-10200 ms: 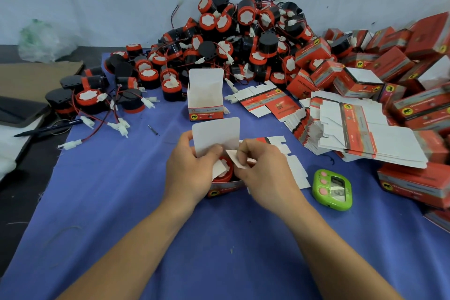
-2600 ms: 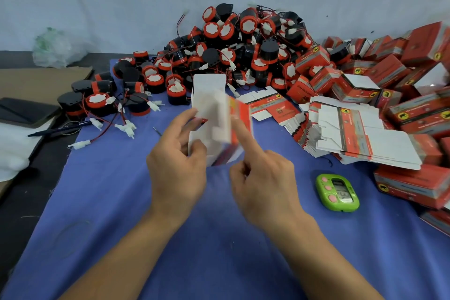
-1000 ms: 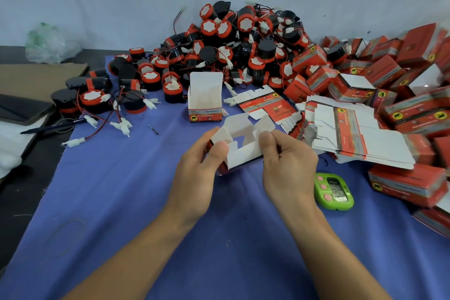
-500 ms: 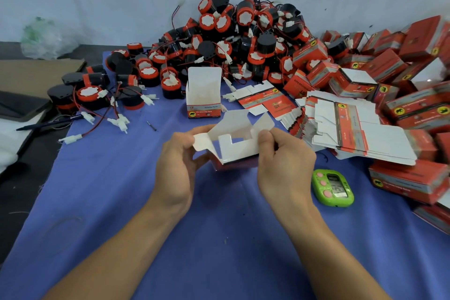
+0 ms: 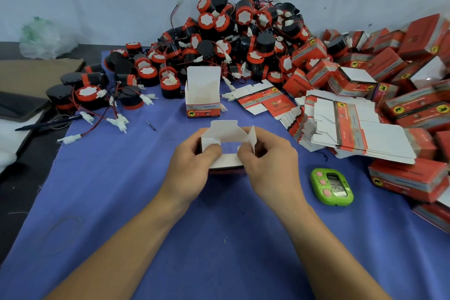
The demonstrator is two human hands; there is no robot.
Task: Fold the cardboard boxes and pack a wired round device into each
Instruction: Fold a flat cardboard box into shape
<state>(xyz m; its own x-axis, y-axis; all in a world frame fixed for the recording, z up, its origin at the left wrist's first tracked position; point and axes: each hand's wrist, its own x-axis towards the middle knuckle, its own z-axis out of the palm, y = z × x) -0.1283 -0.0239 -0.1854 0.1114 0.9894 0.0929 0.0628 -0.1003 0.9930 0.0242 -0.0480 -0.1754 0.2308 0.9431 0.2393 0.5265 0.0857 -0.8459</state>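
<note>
We see both hands on one box [image 5: 225,130] over the middle of the blue cloth [image 5: 146,238]; left hand [image 5: 194,161] grips its left side, thumb curled onto a white flap; right hand [image 5: 265,161] pinches the right flap, fingers curled; top flaps stand up, not closed; second box [image 5: 203,95] upright, lid open, just behind; devices [image 5: 243,39] piled at the wall; flat blanks [image 5: 353,129] stacked right; green timer [image 5: 332,186] near the right hand.

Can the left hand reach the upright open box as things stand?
Probably yes, once freed: the left hand pinches the half-folded box, but only bare blue cloth lies between it and the upright open box.
</note>
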